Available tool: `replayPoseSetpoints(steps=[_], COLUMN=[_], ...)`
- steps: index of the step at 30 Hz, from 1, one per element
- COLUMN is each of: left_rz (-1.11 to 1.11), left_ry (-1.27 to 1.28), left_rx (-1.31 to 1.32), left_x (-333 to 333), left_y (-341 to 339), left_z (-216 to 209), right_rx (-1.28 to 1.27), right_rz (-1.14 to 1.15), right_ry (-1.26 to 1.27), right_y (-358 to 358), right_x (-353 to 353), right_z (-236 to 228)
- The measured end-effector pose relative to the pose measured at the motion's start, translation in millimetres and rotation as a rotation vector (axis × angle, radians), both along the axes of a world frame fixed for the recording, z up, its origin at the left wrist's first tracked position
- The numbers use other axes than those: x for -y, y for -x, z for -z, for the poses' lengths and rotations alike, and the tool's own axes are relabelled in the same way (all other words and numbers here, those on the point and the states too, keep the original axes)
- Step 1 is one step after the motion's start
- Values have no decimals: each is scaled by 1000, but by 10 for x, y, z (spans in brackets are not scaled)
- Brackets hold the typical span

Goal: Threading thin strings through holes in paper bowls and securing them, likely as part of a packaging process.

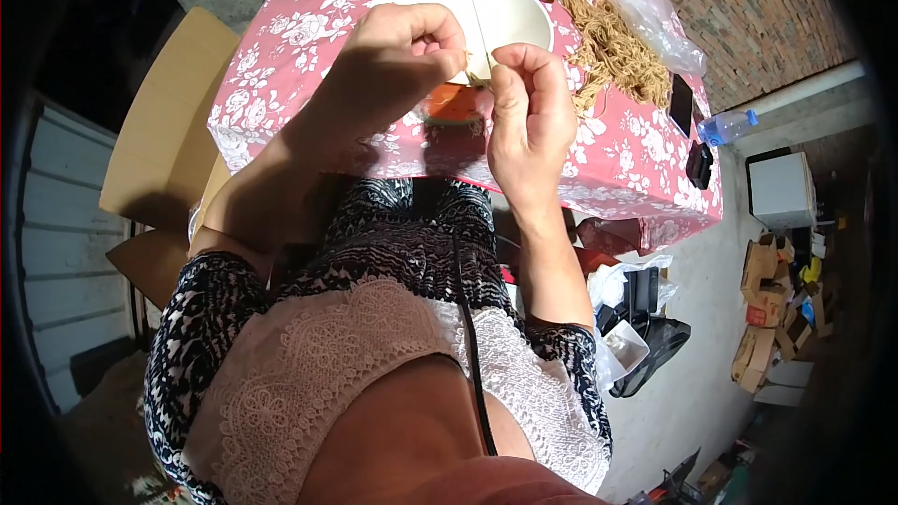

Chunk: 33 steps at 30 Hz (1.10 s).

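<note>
White lace (309, 346) lies nearest; beyond it, the right hand (531, 112) pinches a thin strand (476, 19) over a white bowl (524, 21). Thumb and fingers of the left hand (398, 51) press together, contents unclear. Bottle (725, 128) print is illegible.

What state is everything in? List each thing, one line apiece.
Left hand: fingers curled, grip unclear
Right hand: thumb and index finger pinched at the strand
Thin strand: nearly straight
Round white bowl: partly hidden by the hands
Brown twine: loose, heaped
Clear plastic bag: crumpled
Smartphone: lying flat, screen dark
Plastic bottle: capped
Floral tablecloth: spread over the table
</note>
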<state>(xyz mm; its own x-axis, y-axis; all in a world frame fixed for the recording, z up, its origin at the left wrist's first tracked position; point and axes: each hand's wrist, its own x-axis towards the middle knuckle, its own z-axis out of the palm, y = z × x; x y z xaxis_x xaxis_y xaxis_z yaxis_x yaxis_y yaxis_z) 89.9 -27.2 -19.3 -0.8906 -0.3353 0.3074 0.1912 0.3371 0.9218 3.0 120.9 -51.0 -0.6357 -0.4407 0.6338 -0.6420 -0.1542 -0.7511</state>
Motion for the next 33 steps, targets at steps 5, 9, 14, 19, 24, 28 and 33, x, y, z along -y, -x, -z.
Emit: replayPoseSetpoints(steps=[5,9,14,19,24,28,33], left_rz=[72,35,-50,-191,-612,-298,-694], left_ry=[39,67,152,336,587,206,655], left_rx=[81,133,221,-128,57,268,265], left_x=[107,129,53,238,684,1108,1707], left_y=[-17,30,64,188,38,-116,-333], left_z=[-43,-40,-112,-6,83,190,-727], right_rx=[-486,-605,-638,-555,-428,-367,-239], right_rz=[-32,-5,-333,-330,-1,226,259], right_ry=[-303,-376,-304,-247,-188,-138,-173], right_y=[102,201,310,389,431,677,897], right_x=[-195,-316,-340,-357,-518,-755,-1038], right_z=[-247,-305,-286,-281,-213,27,292])
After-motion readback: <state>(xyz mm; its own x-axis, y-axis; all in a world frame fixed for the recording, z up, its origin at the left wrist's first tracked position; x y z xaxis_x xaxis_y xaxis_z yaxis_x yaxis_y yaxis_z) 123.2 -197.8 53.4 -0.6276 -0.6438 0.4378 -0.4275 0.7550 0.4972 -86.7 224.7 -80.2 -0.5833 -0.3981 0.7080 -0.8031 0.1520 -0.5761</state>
